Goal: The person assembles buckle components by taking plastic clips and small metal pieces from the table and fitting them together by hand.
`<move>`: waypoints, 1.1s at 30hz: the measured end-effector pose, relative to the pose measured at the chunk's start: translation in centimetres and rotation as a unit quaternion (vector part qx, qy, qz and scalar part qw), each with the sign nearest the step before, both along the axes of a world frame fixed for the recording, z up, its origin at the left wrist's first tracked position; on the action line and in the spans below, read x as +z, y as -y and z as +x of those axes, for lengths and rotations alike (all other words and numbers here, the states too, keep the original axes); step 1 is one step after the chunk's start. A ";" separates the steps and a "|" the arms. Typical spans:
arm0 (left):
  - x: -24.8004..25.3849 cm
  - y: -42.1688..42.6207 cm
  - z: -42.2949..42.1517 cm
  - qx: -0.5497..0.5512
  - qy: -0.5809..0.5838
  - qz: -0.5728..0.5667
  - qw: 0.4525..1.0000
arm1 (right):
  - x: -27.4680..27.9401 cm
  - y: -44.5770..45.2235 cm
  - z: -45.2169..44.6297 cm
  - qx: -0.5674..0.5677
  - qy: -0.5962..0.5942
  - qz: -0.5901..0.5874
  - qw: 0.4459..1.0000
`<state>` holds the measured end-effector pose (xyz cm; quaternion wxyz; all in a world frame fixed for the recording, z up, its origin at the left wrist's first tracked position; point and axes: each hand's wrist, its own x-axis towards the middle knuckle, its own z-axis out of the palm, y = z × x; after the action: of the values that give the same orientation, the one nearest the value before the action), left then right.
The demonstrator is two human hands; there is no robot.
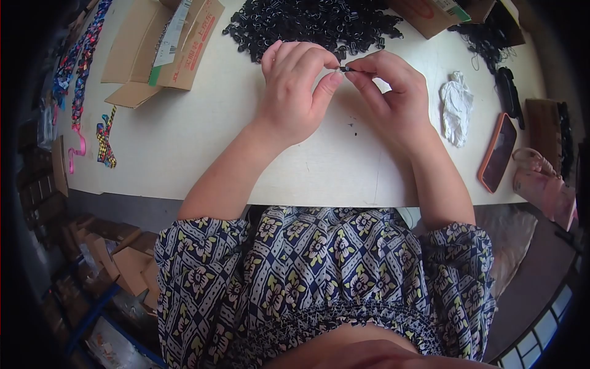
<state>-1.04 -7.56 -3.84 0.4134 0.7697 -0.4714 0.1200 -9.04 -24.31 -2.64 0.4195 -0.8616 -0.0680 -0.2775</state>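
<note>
Over the middle of the white table, my left hand (299,86) and my right hand (393,89) meet at the fingertips. Between them is a small black piece (346,69) with a light, shiny end. My right thumb and forefinger pinch its black part. The left thumb and forefinger close at its other end, where a thin light bit shows; it is too small to name. Just beyond both hands lies a large heap of small black parts with metal rings (313,24).
An open cardboard box (178,49) stands at the left, near patterned straps (80,80) and a small patterned bow-like strip (106,138). To the right lie a crumpled white cloth or tissue (456,109), a phone in an orange case (498,152) and a pink container (544,190).
</note>
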 end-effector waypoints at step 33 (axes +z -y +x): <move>0.1 0.1 -0.5 0.009 0.008 0.040 0.999 | 0.1 -0.1 0.0 0.013 0.006 0.003 1.000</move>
<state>-1.55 -7.66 -3.77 0.3774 0.7889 -0.4724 0.1102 -9.00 -24.20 -2.50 0.4251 -0.8578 -0.0811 -0.2774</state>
